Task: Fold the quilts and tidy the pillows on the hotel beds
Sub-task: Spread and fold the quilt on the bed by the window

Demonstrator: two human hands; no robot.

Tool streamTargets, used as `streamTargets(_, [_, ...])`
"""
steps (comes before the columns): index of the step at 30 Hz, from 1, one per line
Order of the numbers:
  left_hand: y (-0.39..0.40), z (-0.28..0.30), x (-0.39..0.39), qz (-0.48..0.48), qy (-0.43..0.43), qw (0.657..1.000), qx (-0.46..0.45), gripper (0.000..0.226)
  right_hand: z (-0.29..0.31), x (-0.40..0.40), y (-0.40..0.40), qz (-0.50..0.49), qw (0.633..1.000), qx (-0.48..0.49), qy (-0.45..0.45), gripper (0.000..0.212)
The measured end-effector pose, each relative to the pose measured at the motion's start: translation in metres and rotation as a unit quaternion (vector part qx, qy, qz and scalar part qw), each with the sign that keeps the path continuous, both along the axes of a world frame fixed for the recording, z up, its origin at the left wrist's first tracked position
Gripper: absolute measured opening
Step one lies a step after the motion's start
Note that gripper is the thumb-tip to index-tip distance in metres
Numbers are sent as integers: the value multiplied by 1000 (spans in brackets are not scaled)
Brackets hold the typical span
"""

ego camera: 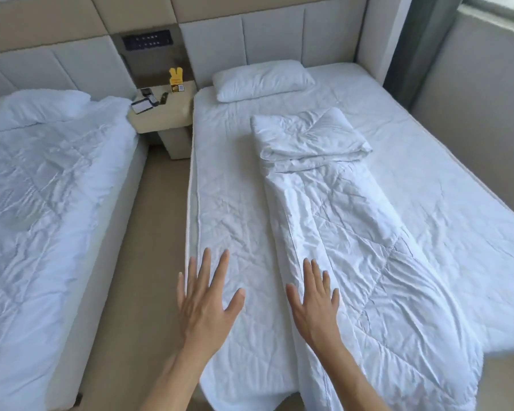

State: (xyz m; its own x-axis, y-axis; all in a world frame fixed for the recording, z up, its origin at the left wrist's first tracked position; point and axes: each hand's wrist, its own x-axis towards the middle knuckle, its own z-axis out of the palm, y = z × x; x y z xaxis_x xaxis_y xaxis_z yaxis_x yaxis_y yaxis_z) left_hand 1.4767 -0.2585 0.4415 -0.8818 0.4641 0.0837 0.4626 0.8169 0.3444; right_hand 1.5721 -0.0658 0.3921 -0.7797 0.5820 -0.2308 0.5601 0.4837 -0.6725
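Across the room stand two beds, one bedside table and two pillows. On the right bed (pixel 445 173), one quilt (pixel 353 232) lies folded lengthwise into a long strip running from the foot end toward the headboard. Its far end is folded back on itself into a thick stack, which rests in the middle of the mattress, a short way below the pillow (pixel 261 81). That single pillow lies flat against the headboard, on the left half of the bed.

My left hand (pixel 205 304) is held flat, palm down, all five fingers straight and spread. It grips nothing. It is positioned over the left edge of the right bed, near the foot end; whether it touches the sheet cannot be determined.

My right hand (pixel 315 304) is likewise flat, palm down, fingers straight and close together. It holds nothing. It sits at the left edge of the quilt strip; contact cannot be confirmed.

On the left bed (pixel 72 321), a second quilt (pixel 48 188) lies spread out and rumpled, unfolded, with one pillow (pixel 33 109) at the head end.

Between the beds, the bedside table (pixel 163 114) carries one yellow sign (pixel 176 80) and several small dark items that are too small to identify.
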Motion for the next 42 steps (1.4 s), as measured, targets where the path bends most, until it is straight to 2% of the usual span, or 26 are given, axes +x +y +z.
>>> streamTargets(5, [37, 12, -67, -140, -18, 990, 0, 73, 11, -21, 10, -144, 990, 0, -11, 67])
streamTargets(9, [80, 9, -102, -271, -37, 962, 1, 73, 6, -19, 8, -268, 963, 11, -31, 74])
streamTargets(11, [103, -2, -111, -346, -45, 937, 7, 74, -1, -13, -2, -340, 939, 26, -37, 87])
streamTargets(13, [120, -14, -115, -423, -52, 904, 17, 75, -8, -7, -20, -409, 910, 47, -48, 89])
streamTargets(16, [138, -30, -101, -525, -41, 850, -2, 75, -11, 8, -57, -516, 854, 27, -58, 81])
streamTargets(19, [142, -35, -72, -591, -33, 806, -13, 75, -11, 26, -88, -582, 811, 2, -58, 69])
streamTargets(24, [142, -50, -25, -641, -47, 765, -35, 75, -26, 55, -113, -640, 768, -20, -30, 75])
streamTargets(29, [136, -84, 30, -646, -51, 758, -78, 74, -78, 99, -131, -676, 730, -97, 12, 67])
streamTargets(33, [142, -116, 70, -661, -37, 740, -116, 74, -126, 126, -145, -716, 675, -173, 49, 65])
streamTargets(37, [150, -149, 102, -698, -11, 703, -137, 74, -173, 138, -160, -768, 599, -198, 110, 65])
streamTargets(42, [156, -203, 135, -741, -9, 651, -167, 75, -228, 140, -166, -801, 541, -212, 144, 64])
